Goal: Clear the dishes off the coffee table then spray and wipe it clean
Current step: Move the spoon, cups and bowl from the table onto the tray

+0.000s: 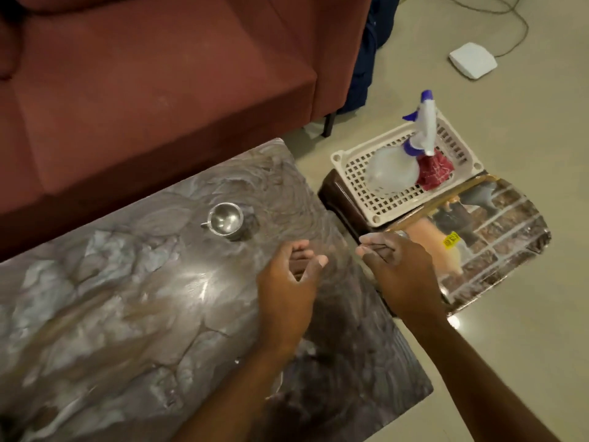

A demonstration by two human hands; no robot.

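Note:
The marble-patterned coffee table (pixel 127 298) fills the lower left. A small steel cup (pixel 224 222) stands on it near the far edge. My left hand (pixel 287 291) hovers over the table's right part, with its fingers loosely curled and holding nothing. Over the table's right edge, my right hand (pixel 401 275) has its thumb and fingers pinched together. A small shiny metal piece (pixel 401 233) shows just past the knuckles, the rest of it hidden. A spray bottle (pixel 395 170) and a red cloth (pixel 435 170) lie in a white basket (pixel 353 164) to the right of the table.
The basket sits on a brown stool (pixel 334 193) beside a flat printed box (pixel 497 234) on the floor. A red sofa (pixel 159 90) runs along the table's far side. A white device (pixel 473 60) with a cable lies on the floor at the back right.

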